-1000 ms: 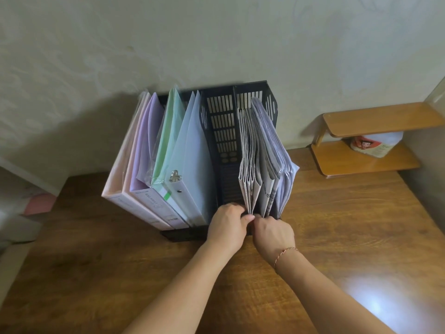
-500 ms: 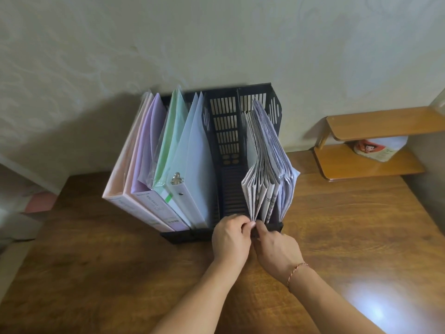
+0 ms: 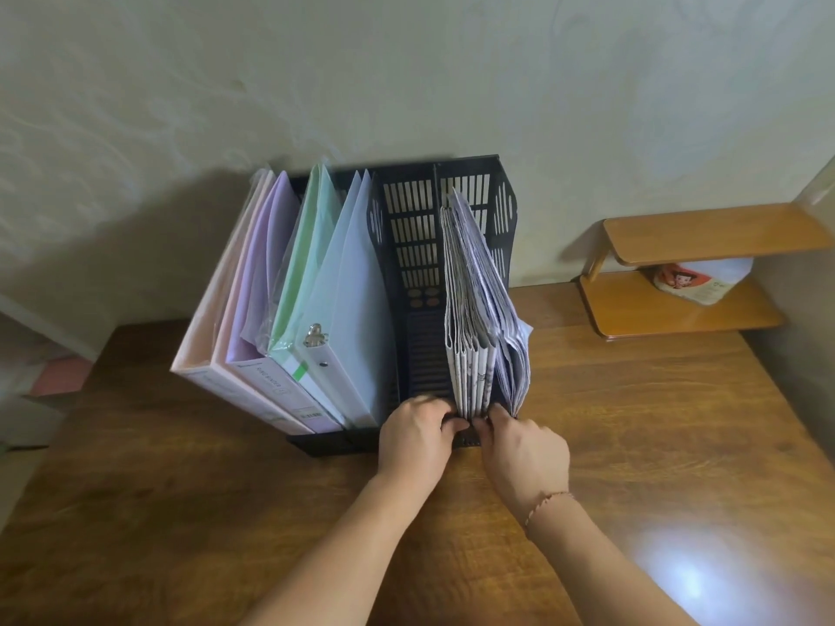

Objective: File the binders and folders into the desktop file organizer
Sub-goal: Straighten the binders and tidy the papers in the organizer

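While both hands work at the front foot of a black file organizer [image 3: 409, 246], the step in hand looks like squaring up a bundle of folders [image 3: 474, 336] in its right compartment. The left hand [image 3: 418, 438] pinches the bundle's lower left corner with curled fingers; the right hand [image 3: 526, 454] pinches the lower right edge. Neither hand is spread wide.

The folders are thin, white and printed, fanned loosely and leaning right, with some sheets spilling past the organizer's right wall. The middle compartment stands empty. Pastel binders [image 3: 280, 318], pink, purple, green and white, fill the left side. The organizer sits on a wooden desk [image 3: 632, 445] against the wall.

Next, the bundle probably needs pressing together and pushing back until it sits fully inside.
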The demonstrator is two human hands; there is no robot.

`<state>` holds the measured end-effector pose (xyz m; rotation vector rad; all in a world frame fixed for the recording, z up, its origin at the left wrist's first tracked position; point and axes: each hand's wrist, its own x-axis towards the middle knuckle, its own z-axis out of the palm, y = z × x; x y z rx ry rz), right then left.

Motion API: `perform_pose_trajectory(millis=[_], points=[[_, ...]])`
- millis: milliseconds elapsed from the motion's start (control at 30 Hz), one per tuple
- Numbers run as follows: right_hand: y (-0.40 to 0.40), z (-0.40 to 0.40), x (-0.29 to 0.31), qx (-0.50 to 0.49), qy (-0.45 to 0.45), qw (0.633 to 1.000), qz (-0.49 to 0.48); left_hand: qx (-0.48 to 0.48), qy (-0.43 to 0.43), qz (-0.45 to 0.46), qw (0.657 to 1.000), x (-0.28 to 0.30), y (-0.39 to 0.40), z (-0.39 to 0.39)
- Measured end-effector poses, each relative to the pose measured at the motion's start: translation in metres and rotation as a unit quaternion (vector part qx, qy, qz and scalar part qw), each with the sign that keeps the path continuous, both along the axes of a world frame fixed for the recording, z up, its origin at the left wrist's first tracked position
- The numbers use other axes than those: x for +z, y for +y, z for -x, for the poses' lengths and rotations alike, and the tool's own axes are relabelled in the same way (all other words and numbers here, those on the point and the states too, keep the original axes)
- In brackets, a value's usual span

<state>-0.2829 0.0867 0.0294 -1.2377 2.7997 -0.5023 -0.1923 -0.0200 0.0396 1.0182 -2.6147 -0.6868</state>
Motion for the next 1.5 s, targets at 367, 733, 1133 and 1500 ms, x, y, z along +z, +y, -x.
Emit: perform_pose_trajectory(millis=[367, 733, 1133, 1500], points=[[0.008, -0.007, -0.014, 0.043, -0.057, 0.997, 0.019, 0.009, 0.040, 0.022, 0.999, -0.012, 0.004, -0.008], [0.001, 0.029, 0.000, 0.004, -0.088, 0.988, 0.127, -0.031, 0.068, -0.021, 0.997, -0.007, -0.009, -0.006], [-0.002, 0.007, 0.001, 0.041, 0.014, 0.999, 0.030, -0.039, 0.059, -0.049, 0.996, -0.007, -0.008, -0.001], [0.000, 0.005, -0.003, 0.067, 0.022, 0.998, 0.008, -0.080, 0.014, -0.020, 0.997, 0.005, -0.014, 0.000]])
